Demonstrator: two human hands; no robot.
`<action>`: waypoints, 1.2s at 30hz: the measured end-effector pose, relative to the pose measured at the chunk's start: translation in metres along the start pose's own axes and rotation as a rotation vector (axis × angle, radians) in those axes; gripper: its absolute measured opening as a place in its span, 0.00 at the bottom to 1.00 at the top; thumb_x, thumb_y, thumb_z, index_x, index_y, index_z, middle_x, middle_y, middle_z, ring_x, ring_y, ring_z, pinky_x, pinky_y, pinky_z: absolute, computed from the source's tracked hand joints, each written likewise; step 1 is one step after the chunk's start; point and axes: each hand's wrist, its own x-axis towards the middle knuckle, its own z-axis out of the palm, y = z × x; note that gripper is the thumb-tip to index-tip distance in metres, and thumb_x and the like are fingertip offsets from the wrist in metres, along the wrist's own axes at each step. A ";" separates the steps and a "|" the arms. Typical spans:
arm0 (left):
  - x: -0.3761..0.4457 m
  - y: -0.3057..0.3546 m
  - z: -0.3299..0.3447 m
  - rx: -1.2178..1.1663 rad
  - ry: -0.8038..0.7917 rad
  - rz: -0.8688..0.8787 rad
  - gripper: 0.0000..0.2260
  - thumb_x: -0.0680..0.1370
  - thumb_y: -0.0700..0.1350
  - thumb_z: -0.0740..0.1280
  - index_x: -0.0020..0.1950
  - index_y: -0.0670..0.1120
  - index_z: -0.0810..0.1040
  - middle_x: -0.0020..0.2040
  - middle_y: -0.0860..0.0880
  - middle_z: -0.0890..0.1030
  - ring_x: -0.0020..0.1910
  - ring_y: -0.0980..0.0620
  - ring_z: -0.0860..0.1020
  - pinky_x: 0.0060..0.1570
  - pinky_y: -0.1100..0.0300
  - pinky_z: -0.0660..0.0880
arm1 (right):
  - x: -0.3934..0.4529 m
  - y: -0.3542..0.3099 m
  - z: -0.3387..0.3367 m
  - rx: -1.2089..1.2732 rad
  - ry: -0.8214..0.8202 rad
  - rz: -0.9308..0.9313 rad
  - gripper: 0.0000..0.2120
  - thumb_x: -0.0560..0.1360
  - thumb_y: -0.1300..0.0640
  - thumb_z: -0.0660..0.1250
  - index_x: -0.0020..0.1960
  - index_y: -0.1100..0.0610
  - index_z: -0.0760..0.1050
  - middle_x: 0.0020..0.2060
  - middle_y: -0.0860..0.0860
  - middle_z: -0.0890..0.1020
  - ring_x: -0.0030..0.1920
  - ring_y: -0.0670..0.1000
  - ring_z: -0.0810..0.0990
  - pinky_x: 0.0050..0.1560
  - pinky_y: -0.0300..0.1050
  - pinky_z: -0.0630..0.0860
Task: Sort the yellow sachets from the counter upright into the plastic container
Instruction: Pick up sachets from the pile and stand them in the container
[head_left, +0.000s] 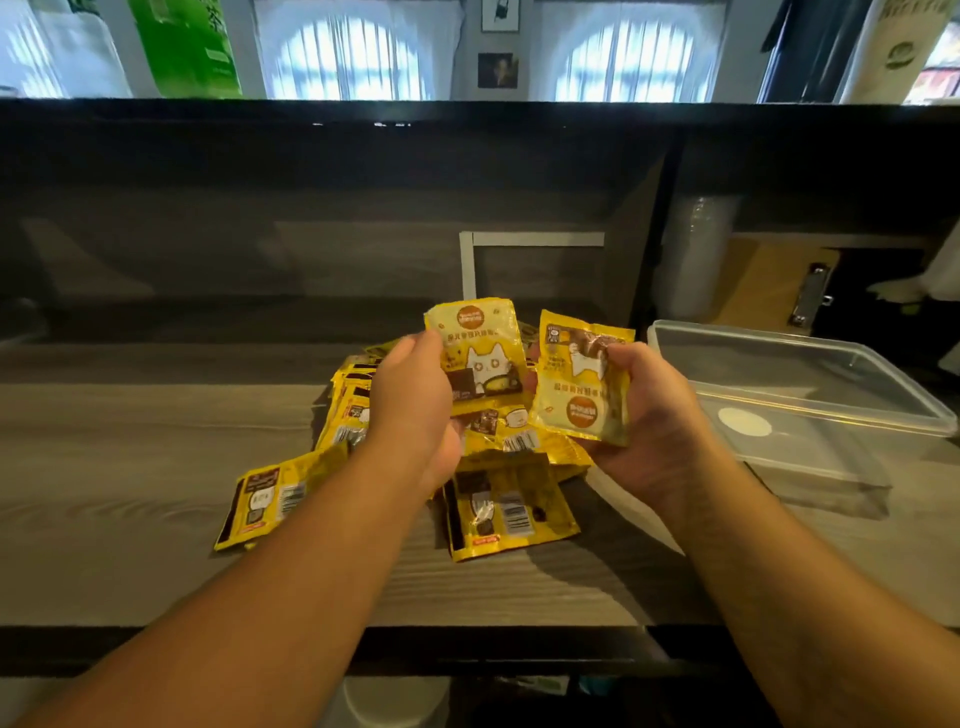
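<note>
Holding one yellow sachet in each hand, you have both raised above the pile on the desk (130, 441). Your left hand (410, 400) has its grip clamped on the left sachet (480, 353), thumb along its left edge, so the front faces you right way up: a round brown logo at the top, a white cartoon cat in the middle, a dark panel and a yellow dish printed below. Your right hand (644, 415) has its grip clamped on the right sachet (582, 384), fingers curled over its upper right corner; this one is turned upside down, the brown logo sitting at the bottom and the cat inverted. Both packets are glossy, flat and slightly crinkled. The two are just beside each other, not quite touching.

Beneath your hands lies the heap of sachets (511, 501), overlapping at all angles, several showing their backs with barcodes and dark strips. One sachet (270, 499) lies apart at the left of the heap. The clear plastic container (810, 395) stands on the desk to the right of the heap, near your right hand.
</note>
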 end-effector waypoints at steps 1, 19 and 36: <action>0.002 -0.004 0.000 -0.041 -0.022 -0.063 0.10 0.84 0.50 0.60 0.56 0.49 0.80 0.44 0.48 0.87 0.44 0.48 0.86 0.50 0.45 0.82 | -0.001 0.000 -0.002 0.008 0.001 -0.001 0.11 0.79 0.52 0.60 0.51 0.56 0.78 0.41 0.57 0.86 0.43 0.58 0.85 0.50 0.55 0.79; 0.003 -0.016 -0.010 -0.133 -0.377 -0.079 0.15 0.80 0.36 0.64 0.65 0.48 0.77 0.49 0.43 0.86 0.41 0.48 0.86 0.37 0.52 0.82 | -0.005 -0.001 -0.012 -0.214 -0.065 -0.510 0.16 0.68 0.61 0.73 0.54 0.50 0.81 0.49 0.53 0.85 0.49 0.52 0.85 0.46 0.52 0.83; -0.012 0.008 0.102 0.337 -0.373 0.234 0.07 0.81 0.45 0.66 0.58 0.53 0.78 0.52 0.51 0.84 0.51 0.52 0.83 0.47 0.54 0.82 | -0.002 -0.115 -0.099 -0.894 0.277 -0.787 0.28 0.70 0.65 0.74 0.66 0.48 0.71 0.52 0.46 0.80 0.52 0.46 0.81 0.47 0.40 0.79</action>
